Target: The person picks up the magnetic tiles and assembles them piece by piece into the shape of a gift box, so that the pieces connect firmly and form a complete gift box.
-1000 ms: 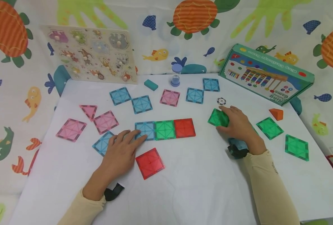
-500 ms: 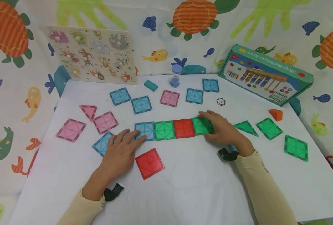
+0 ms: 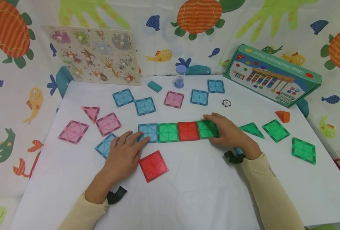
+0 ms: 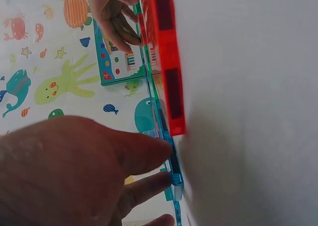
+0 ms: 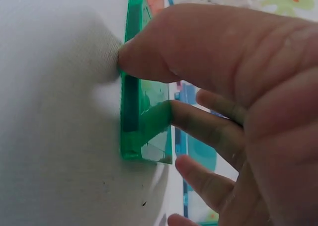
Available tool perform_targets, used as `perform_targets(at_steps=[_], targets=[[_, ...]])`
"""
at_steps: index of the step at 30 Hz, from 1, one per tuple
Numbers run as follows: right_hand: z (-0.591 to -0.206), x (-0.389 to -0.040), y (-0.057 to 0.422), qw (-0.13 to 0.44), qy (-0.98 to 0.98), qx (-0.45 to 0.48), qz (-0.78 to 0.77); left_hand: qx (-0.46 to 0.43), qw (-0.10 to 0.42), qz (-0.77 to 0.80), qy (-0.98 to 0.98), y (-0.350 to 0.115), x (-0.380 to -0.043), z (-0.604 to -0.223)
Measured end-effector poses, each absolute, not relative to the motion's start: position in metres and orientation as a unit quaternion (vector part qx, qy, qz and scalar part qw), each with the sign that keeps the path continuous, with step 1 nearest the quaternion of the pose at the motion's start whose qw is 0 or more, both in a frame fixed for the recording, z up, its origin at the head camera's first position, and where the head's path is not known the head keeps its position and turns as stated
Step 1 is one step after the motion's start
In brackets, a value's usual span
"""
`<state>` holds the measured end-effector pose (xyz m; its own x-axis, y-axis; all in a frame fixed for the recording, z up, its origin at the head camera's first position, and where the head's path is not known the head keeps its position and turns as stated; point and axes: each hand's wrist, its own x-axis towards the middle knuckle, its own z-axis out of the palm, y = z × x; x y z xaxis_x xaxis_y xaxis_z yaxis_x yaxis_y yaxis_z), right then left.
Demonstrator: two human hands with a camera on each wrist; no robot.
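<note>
Two hands at a row of translucent magnetic tiles on the white table point(image 3: 187, 188). From left to right, the row comprises a blue square tile point(image 3: 151, 130), a green inner tile point(image 3: 168, 132), a red square tile point(image 3: 188, 131) and a green end tile point(image 3: 206, 129), set edge to edge. The right hand point(image 3: 231, 132) pinches the green end tile; its grip spans the piece, thumb at the near edge and fingers toward the far edge (the right wrist view shows the thumb against the rim). The left hand point(image 3: 123, 156) lies at the opposite end, its grip relaxed and fingers loosely spread; thumb and index fingertip touch the blue square tile. The same hand partly covers a second blue tile point(image 3: 103, 145) to the left. A separate red tile point(image 3: 153, 166) lies on the near side of the row, just right of the left hand. Right of the right hand lies a green triangular tile point(image 3: 253, 130); at the far edge stands a sand timer point(image 3: 180, 76).
</note>
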<state>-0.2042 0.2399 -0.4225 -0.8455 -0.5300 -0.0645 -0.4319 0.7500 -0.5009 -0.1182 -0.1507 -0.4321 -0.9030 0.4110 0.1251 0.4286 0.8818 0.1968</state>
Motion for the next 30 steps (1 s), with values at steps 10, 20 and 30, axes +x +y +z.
perform_targets(at_steps=[10,20,30], targets=[[-0.423,-0.205,0.241,0.136,0.926,-0.246,-0.253,-0.299,-0.038,-0.143,-0.943,-0.137,-0.103,-0.421],[-0.424,-0.205,0.245,0.124,0.923,-0.248,-0.266,-0.32,-0.021,-0.1,-0.942,-0.144,-0.106,-0.421],[-0.426,-0.205,0.246,0.122,0.921,-0.254,-0.268,-0.31,-0.017,-0.088,-0.947,-0.154,-0.115,-0.425]])
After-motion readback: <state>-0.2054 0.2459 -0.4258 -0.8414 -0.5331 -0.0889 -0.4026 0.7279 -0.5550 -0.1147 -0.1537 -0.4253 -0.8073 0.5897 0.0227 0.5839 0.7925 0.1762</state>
